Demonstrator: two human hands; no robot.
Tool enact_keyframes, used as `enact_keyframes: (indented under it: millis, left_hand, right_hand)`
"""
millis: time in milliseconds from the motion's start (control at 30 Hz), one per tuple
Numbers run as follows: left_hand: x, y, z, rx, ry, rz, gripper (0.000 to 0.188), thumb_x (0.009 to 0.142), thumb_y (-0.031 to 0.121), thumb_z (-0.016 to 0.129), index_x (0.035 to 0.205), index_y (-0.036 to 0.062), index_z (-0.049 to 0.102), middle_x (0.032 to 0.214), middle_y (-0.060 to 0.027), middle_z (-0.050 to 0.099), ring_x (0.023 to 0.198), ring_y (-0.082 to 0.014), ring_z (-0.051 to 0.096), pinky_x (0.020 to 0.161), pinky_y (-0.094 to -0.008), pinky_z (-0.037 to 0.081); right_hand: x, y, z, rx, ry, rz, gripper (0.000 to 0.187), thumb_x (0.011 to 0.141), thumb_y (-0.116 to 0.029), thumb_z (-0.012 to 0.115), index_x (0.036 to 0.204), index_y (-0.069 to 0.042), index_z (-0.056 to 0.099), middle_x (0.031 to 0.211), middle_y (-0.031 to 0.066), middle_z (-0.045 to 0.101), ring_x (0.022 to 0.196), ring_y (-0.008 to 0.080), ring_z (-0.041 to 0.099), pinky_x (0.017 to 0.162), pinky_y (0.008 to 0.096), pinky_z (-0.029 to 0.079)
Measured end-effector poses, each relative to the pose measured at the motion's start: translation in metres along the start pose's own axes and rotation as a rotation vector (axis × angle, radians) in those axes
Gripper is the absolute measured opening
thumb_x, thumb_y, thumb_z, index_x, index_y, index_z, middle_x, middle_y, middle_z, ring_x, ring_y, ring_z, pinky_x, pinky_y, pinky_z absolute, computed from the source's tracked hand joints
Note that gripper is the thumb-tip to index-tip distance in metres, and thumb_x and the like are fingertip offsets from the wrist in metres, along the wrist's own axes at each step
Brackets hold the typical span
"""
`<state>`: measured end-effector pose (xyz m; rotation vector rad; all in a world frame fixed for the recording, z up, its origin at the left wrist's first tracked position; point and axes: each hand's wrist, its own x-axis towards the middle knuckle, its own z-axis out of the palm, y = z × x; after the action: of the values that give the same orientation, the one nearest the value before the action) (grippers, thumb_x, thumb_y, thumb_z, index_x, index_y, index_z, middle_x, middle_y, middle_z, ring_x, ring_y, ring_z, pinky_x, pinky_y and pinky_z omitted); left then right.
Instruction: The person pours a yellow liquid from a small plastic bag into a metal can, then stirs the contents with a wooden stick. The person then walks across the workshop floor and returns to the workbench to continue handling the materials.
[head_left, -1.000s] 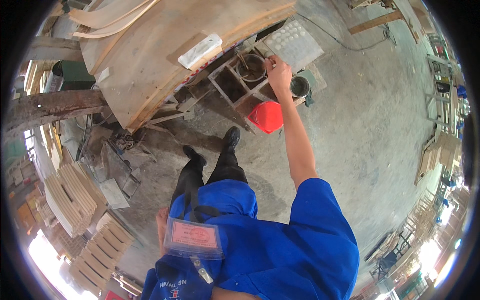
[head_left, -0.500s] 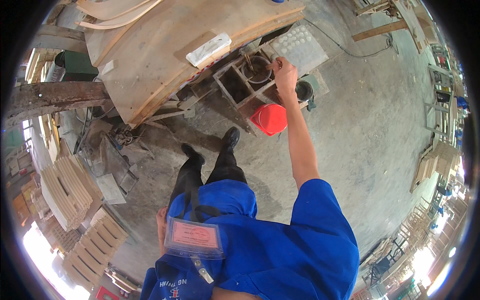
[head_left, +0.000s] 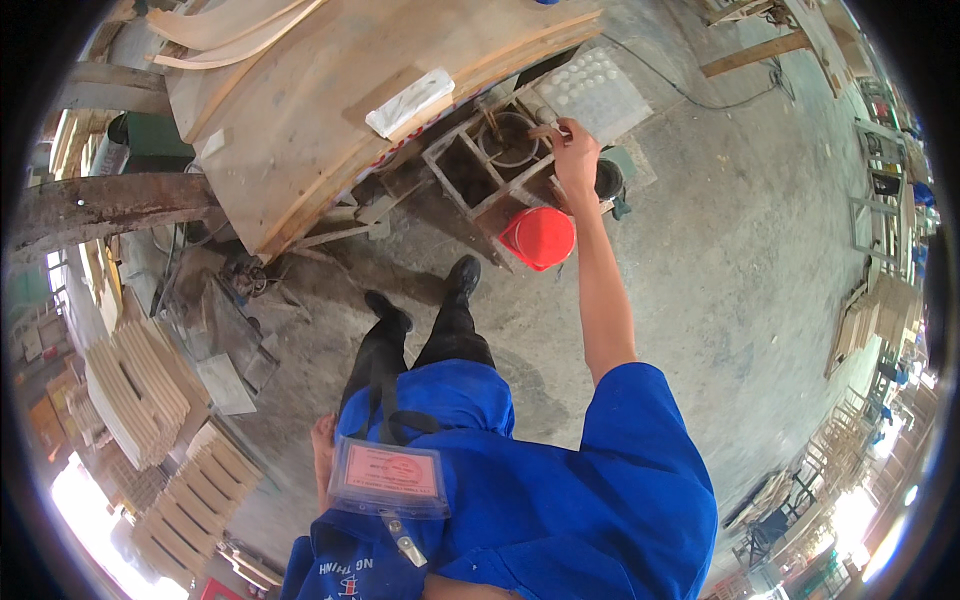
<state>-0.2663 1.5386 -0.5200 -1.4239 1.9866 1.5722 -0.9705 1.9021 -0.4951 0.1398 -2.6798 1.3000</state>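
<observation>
My right hand point(head_left: 575, 158) reaches out over a divided wooden box point(head_left: 453, 190), with its fingers pinched together beside the rim of a round pot point(head_left: 512, 158). Whatever the fingers hold, if anything, is too small to make out. Thin sticks point(head_left: 490, 125) stand in the pot. A red plastic container point(head_left: 540, 238) sits at the box's near side, below my right wrist. Right of the hand is a dark round can point(head_left: 607, 180). At my left side hangs my left hand point(head_left: 323, 440), partly hidden by the badge and my clothing, its fingers not clear.
A large wooden workbench point(head_left: 330, 110) stands ahead, bearing a white-wrapped block point(head_left: 410, 103) and curved wooden strips point(head_left: 230, 30). Beyond the box lies a pale sheet with round white pieces point(head_left: 590, 90). Stacked wooden parts point(head_left: 140, 390) stand at left. A cable point(head_left: 700, 103) crosses the concrete floor.
My right hand has shifted very slightly down, staying by the pot. My left hand stays at my side.
</observation>
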Motion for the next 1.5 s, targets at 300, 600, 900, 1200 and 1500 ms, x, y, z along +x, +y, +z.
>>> enact_keyframes:
  millis: [300,600,900,1200,1500]
  left_hand:
    - [0.038,0.06,0.009,0.024,0.312,-0.177,0.045,0.094,0.038,0.058,0.09,-0.0056,0.066,0.075,-0.0086,0.066,0.057,-0.0129,0.059,0.05,-0.0265,0.048]
    - [0.143,0.287,0.011,-0.171,0.576,0.218,0.053,0.092,0.048,0.058,0.116,0.0011,0.053,0.099,-0.0082,0.063,0.08,-0.016,0.061,0.065,-0.0278,0.048]
    - [0.211,0.372,0.026,-0.412,0.287,0.246,0.078,0.083,0.034,0.074,0.142,0.0042,0.033,0.132,-0.0108,0.052,0.115,-0.0239,0.052,0.094,-0.0445,0.039]
    - [0.219,0.36,-0.011,-0.171,0.015,0.404,0.065,0.084,0.019,0.073,0.137,0.0017,0.041,0.12,-0.0123,0.058,0.1,-0.0179,0.058,0.075,-0.0321,0.049]
    - [0.202,0.241,0.038,0.119,-0.415,0.589,0.034,0.089,0.025,0.062,0.114,0.0024,0.058,0.102,-0.0102,0.061,0.087,-0.0203,0.057,0.076,-0.035,0.046]
  right_hand:
    - [-0.08,0.009,-0.109,-0.083,0.183,0.341,0.027,0.088,-0.024,0.068,0.08,0.002,0.066,0.064,0.0096,0.062,0.059,0.0104,0.055,0.058,0.027,0.044]
    - [-0.211,0.02,-0.17,-0.152,0.384,0.488,0.038,0.092,-0.031,0.062,0.075,0.003,0.064,0.059,0.0058,0.058,0.057,0.0086,0.049,0.055,0.0262,0.041]
    - [-0.388,-0.036,-0.199,-0.209,0.565,0.674,0.037,0.093,-0.029,0.061,0.075,0.003,0.063,0.058,0.0038,0.055,0.056,0.0087,0.047,0.054,0.0265,0.04]
    - [-0.568,-0.13,-0.097,-0.282,0.546,0.819,0.035,0.093,-0.027,0.061,0.076,0.003,0.064,0.059,0.0017,0.056,0.057,0.0054,0.048,0.053,0.0249,0.041]
    - [-0.677,-0.215,-0.055,-0.141,0.735,0.815,0.029,0.088,-0.026,0.063,0.077,0.001,0.06,0.065,0.0195,0.056,0.054,0.0247,0.051,0.055,0.0386,0.043]
